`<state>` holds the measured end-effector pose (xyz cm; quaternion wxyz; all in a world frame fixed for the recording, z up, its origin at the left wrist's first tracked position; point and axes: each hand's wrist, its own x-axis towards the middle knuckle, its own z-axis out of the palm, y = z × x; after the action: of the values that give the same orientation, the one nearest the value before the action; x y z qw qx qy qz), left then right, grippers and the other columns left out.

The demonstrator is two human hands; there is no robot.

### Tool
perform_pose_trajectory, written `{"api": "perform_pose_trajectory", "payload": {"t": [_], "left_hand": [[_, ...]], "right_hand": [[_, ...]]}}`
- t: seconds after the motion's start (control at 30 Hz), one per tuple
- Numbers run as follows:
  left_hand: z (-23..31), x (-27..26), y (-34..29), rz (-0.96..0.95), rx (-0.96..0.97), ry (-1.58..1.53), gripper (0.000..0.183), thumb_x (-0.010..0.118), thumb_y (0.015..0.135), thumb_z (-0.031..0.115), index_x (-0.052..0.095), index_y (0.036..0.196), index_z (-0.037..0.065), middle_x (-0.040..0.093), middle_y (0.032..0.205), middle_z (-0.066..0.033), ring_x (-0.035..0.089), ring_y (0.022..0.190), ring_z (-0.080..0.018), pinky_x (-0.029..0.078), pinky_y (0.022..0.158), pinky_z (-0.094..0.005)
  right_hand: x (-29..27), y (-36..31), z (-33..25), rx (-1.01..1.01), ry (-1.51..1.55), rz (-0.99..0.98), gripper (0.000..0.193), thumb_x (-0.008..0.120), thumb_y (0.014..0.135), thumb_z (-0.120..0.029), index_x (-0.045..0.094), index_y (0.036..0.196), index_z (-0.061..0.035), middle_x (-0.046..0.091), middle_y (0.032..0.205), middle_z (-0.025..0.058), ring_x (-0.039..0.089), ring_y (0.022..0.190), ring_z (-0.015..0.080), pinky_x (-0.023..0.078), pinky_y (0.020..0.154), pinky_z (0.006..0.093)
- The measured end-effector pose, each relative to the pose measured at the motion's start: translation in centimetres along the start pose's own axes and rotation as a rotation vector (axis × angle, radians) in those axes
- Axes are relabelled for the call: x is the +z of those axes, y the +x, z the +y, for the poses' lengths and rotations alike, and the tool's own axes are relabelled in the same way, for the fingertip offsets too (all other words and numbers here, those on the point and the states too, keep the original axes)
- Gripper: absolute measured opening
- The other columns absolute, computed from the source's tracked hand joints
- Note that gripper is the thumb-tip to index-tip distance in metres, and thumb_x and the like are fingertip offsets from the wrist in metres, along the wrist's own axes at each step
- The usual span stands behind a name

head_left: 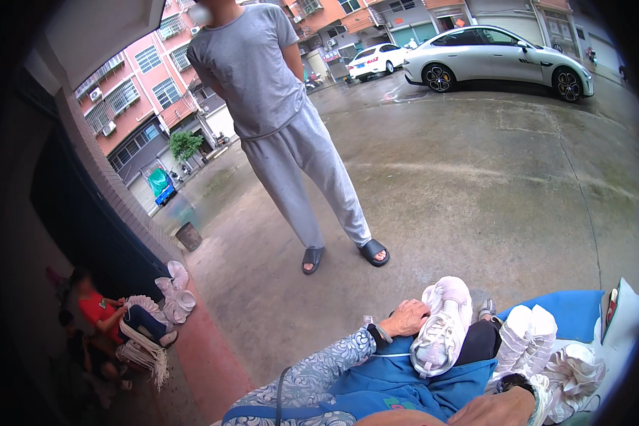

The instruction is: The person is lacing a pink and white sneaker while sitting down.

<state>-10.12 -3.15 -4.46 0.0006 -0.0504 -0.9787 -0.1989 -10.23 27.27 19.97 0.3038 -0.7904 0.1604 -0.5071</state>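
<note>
The white sneaker [441, 328] lies on my lap, sole side tilted away, resting on the blue apron [405, 380] that covers my knees. My left hand [405, 317] is curled over its heel end and touches it, fingers bent, though I cannot tell whether they truly grip or only steady it. My right hand [500, 408] sits low at the bottom edge, knuckles up, close to a white lace [390, 355] that runs across the apron; whether it pinches anything I cannot tell. Just to my right a stack of white shoe uppers [529, 337] stands on a blue surface, with more white pieces [575, 369] piled beside it.

A person in grey clothes and black slippers [284, 113] stands on the wet concrete [476, 184] in front of me, and another in a red top [103, 312] sits by the wall at my left with bundles of white laces.

As I judge it, the sneaker is only balanced on my knee: a loose hold could let it slide off onto the wet ground and get dirty. The stack of uppers is near my elbow and might topple if I bump it.
</note>
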Motion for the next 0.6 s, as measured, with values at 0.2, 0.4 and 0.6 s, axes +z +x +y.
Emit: {"api": "perform_pose_trajectory", "payload": {"t": [0.2,0.4,0.6], "left_hand": [[0.0,0.0,0.0,-0.030,0.012,0.033,0.030,0.050,0.091,0.032,0.061,0.104,0.008,0.061,0.105,-0.0126,0.053,0.107,-0.0314,0.038,0.094,-0.0449],[0.2,-0.1,-0.2,-0.027,0.008,0.035,0.033,0.049,0.091,0.036,0.061,0.106,0.009,0.061,0.105,-0.0124,0.054,0.108,-0.0312,0.038,0.095,-0.0449],[0.2,-0.1,-0.4,-0.018,0.024,0.032,0.034,0.050,0.091,0.036,0.061,0.107,0.009,0.062,0.106,-0.0122,0.054,0.109,-0.0311,0.038,0.095,-0.0446]], "right_hand": [[0.4,-2.8,1.0,0.370,-0.255,0.177,0.039,0.068,0.085,-0.023,0.060,0.113,0.0034,0.065,0.090,0.0168,0.065,0.072,0.0303,0.050,0.064,0.0381],[2.9,-8.0,10.2,1.038,-0.848,0.901,0.046,0.074,0.076,-0.019,0.055,0.111,0.0020,0.057,0.094,0.0185,0.063,0.077,0.0317,0.052,0.067,0.0395],[5.7,-13.2,16.8,1.312,-0.986,0.785,0.065,0.076,0.071,-0.024,0.041,0.118,0.0048,0.050,0.103,0.0243,0.057,0.092,0.0421,0.050,0.075,0.0475]]}}
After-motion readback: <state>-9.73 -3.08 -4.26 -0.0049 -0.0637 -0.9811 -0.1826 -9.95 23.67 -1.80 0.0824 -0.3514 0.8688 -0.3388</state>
